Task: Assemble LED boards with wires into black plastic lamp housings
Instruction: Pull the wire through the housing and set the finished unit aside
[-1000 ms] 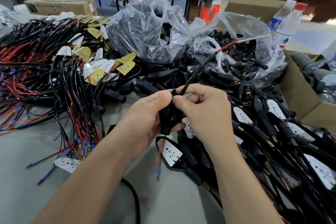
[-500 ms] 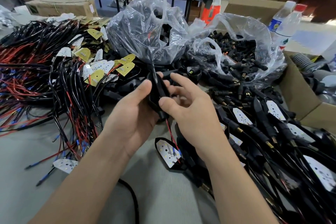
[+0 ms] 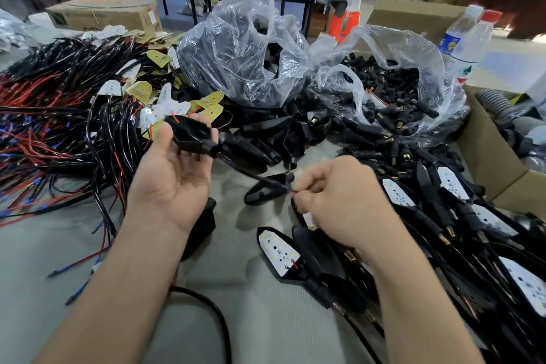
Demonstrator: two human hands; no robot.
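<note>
Housing (image 3: 192, 134) in left hand (image 3: 171, 183), stem rightward, right hand (image 3: 339, 201) pinching wire (image 3: 293, 191)

Glossy black plastic housing (image 3: 192, 134); crinkly clear plastic bag (image 3: 236, 38)

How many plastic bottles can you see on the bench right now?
2. A white-capped bottle stands at the far right, behind the clear bag of parts; a red-capped bottle stands right beside it. Others may be hidden.
</note>
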